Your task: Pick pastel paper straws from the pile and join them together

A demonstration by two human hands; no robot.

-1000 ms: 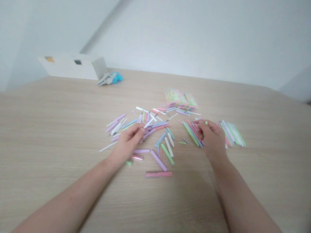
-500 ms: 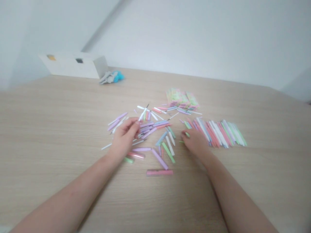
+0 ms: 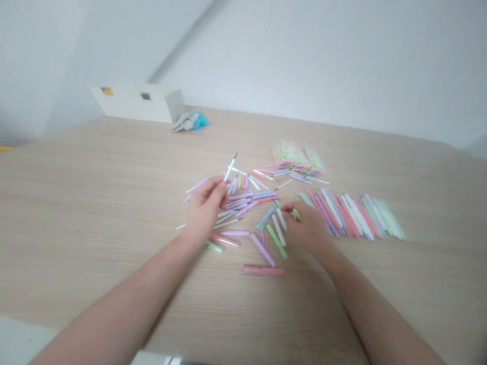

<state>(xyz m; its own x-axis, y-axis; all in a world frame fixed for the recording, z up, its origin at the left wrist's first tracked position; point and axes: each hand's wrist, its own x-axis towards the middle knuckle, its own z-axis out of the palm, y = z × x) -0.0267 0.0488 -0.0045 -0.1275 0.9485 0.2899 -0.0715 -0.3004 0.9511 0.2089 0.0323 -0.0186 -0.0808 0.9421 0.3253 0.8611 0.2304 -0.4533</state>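
My left hand (image 3: pixel 204 209) pinches a thin white refill with a dark tip (image 3: pixel 231 166), raised over a loose heap of pastel pen parts (image 3: pixel 249 200) on the wooden table (image 3: pixel 95 203). My right hand (image 3: pixel 306 226) rests on the table beside the heap, its fingers closed on a small green piece (image 3: pixel 296 213). To the right of that hand lies a neat row of finished pastel pens (image 3: pixel 353 207). A single pink barrel (image 3: pixel 263 270) lies nearest me.
A stack of pink and green packets (image 3: pixel 297 156) sits behind the heap. At the far left stand a white cardboard box (image 3: pixel 137 103) and a grey and blue bundle (image 3: pixel 190 121). A white wall rises behind the table.
My left hand has lifted the white refill out of the heap. My right hand left the pen row, moved left to the heap and closed on a green piece. The view shifted slightly.
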